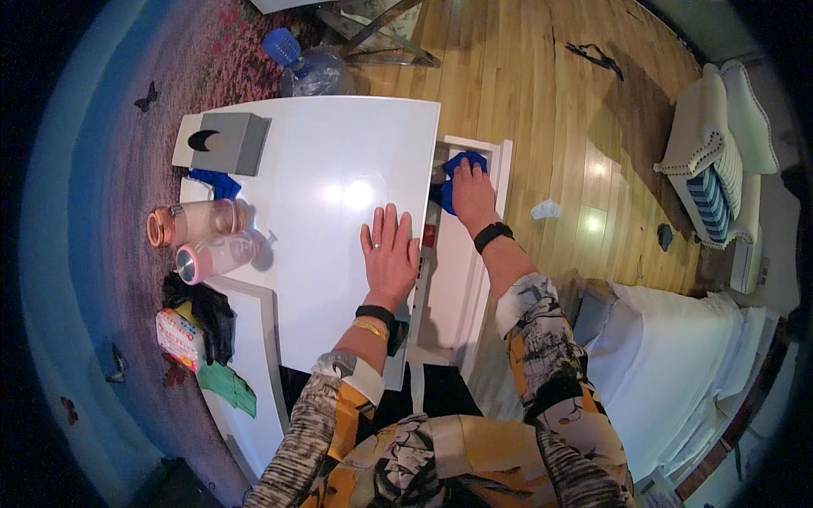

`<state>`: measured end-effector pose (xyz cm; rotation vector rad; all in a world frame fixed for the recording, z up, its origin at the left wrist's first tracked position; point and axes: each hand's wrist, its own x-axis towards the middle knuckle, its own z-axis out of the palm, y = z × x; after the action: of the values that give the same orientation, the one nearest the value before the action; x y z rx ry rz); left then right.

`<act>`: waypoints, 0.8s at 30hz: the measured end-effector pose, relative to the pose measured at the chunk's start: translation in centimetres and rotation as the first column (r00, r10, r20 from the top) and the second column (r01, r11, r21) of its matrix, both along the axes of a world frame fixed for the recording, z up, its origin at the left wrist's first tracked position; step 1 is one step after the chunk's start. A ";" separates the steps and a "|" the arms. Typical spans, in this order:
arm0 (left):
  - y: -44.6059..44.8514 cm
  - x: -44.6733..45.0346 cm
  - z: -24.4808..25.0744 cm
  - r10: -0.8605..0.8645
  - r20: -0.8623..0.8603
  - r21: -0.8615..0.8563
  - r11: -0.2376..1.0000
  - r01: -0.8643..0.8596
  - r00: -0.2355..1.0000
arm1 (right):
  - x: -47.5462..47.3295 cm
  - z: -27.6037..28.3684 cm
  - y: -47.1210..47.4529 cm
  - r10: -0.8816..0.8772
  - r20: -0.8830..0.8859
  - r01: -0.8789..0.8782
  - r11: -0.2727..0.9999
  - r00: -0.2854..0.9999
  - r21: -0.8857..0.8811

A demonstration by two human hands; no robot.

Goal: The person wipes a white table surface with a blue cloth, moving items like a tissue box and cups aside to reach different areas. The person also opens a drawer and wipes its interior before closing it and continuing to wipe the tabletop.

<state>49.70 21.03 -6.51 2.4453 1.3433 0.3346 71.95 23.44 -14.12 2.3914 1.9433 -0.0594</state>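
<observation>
My left hand (389, 254) rests flat, palm down, on the glossy white tabletop (324, 286), fingers spread, near the edge above the drawer. In the pulled-out white drawer (454, 286), my right hand (473, 190) is on a crumpled blue cloth (469, 160) at the far end, its fingers bent over it; whether they grip it cannot be told. Beside the cloth lie dark items, partly hidden by the tabletop's edge, and a small red item (430, 236) sits nearer to me.
On the tabletop's left stand a grey tissue box (235, 143), another blue cloth (219, 183) and two pink-capped bottles (197, 222). A lower white surface (254, 317) holds a black bag (213, 317), a packet and a green cloth. A large water bottle (317, 73) stands beyond; a white-covered bed (660, 349) is right.
</observation>
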 end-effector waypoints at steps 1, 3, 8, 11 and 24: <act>0.0 0.1 -0.1 -0.004 0.004 0.007 1.000 0.004 1.000 | -0.4 0.2 -1.1 0.007 0.117 -0.005 1.000 0.993 -0.017; -0.1 -0.1 -0.1 -0.008 0.012 0.028 1.000 0.008 1.000 | -2.8 0.9 -3.1 0.005 0.107 0.007 0.994 0.994 -0.112; -0.1 -0.1 -0.1 -0.002 0.021 0.024 1.000 0.002 1.000 | -8.1 2.3 -8.7 0.025 0.064 -0.004 0.954 0.998 -0.300; -0.1 0.0 -0.3 -0.008 0.023 0.033 0.999 0.008 1.000 | -11.1 1.9 -13.6 0.035 0.040 -0.019 0.942 0.999 -0.335; -0.1 0.0 -1.4 -0.014 0.015 0.081 0.997 0.012 1.000 | -22.0 3.3 -27.6 -0.188 -0.368 0.016 0.906 0.911 -0.423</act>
<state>49.69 20.94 -7.92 2.5110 1.3316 0.4117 49.98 -4.16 -10.83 2.3091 1.7004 -0.9414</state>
